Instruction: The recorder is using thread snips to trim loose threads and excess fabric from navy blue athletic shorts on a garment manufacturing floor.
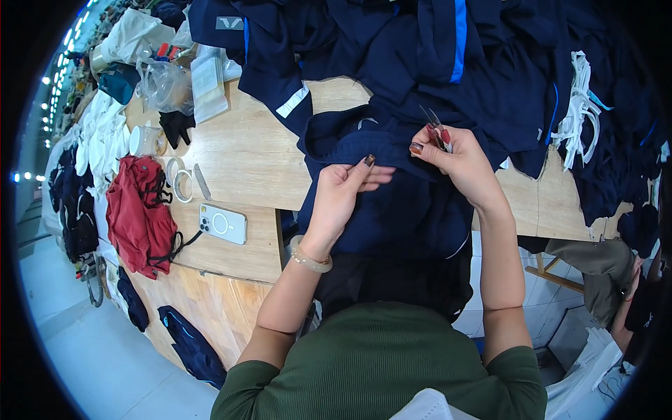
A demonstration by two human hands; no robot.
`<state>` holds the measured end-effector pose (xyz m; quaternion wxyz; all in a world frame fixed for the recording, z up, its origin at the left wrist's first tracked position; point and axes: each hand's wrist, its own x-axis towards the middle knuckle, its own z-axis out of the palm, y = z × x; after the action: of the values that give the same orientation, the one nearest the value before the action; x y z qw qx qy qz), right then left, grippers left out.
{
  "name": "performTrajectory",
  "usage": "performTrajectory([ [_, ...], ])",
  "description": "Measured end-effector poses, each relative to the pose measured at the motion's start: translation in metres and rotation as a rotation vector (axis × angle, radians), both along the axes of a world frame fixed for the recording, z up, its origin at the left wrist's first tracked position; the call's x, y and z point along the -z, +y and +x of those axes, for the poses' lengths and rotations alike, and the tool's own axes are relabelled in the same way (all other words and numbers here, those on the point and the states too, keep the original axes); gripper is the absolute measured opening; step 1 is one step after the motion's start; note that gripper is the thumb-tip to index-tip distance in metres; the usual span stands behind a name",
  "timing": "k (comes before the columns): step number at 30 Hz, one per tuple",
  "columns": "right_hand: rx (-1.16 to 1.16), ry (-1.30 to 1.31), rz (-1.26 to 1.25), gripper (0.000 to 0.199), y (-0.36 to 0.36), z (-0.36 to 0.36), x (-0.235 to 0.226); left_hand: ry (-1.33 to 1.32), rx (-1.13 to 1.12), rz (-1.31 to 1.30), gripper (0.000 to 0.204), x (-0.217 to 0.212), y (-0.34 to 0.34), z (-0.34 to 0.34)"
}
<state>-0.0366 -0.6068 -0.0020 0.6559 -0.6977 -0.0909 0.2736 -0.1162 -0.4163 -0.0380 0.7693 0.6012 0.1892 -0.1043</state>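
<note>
In front of me lies a navy garment [392,217], with a gathered, waistband-like edge curving across its upper part. My left hand [346,185], a pale bangle [311,260] at its wrist, is over that edge. Its thumb points up and several fingers stretch to the right; no held object shows. My right hand [455,154] is closed round small thread snips [435,122], whose two pointed blades stick up, slightly apart. The snips' lower part is hidden in the fingers. Right thumb and left fingers are a short way apart above the cloth.
More navy garments [504,77] with blue stripes heap across the far side. White straps [579,115] lie at the right. To the left are a phone [224,224], tape rolls [183,185], a red cloth item [140,217] and plastic bags [164,84] on the wooden table [259,168].
</note>
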Motion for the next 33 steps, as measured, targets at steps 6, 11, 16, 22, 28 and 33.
performTrajectory([
  [6, -0.032, 0.019, 0.006, 0.013, 0.000, 0.000, 0.001, -0.158, 0.144, 0.701, 0.012, -0.044, 0.013, -0.009],
  [11, -0.032, 0.055, 0.060, 0.012, 0.006, 0.002, -0.003, -0.685, 0.205, 0.941, 0.020, -0.036, 0.003, 0.016],
  [16, -0.040, 0.040, 0.092, 0.014, 0.012, 0.008, 0.004, -0.689, 0.210, 0.850, 0.013, -0.011, 0.005, 0.027],
  [22, 0.125, -0.049, 0.038, 0.024, -0.005, 0.000, 0.000, -0.578, 0.141, 0.782, 0.008, -0.007, 0.010, 0.028],
  [28, 0.088, -0.451, -0.156, 0.020, -0.012, -0.010, -0.007, -0.573, 0.151, 0.766, 0.009, -0.006, 0.009, 0.032],
  [33, 0.108, -0.463, -0.241, 0.023, -0.003, -0.016, -0.001, -0.491, 0.131, 0.609, 0.007, -0.009, 0.004, 0.035],
])
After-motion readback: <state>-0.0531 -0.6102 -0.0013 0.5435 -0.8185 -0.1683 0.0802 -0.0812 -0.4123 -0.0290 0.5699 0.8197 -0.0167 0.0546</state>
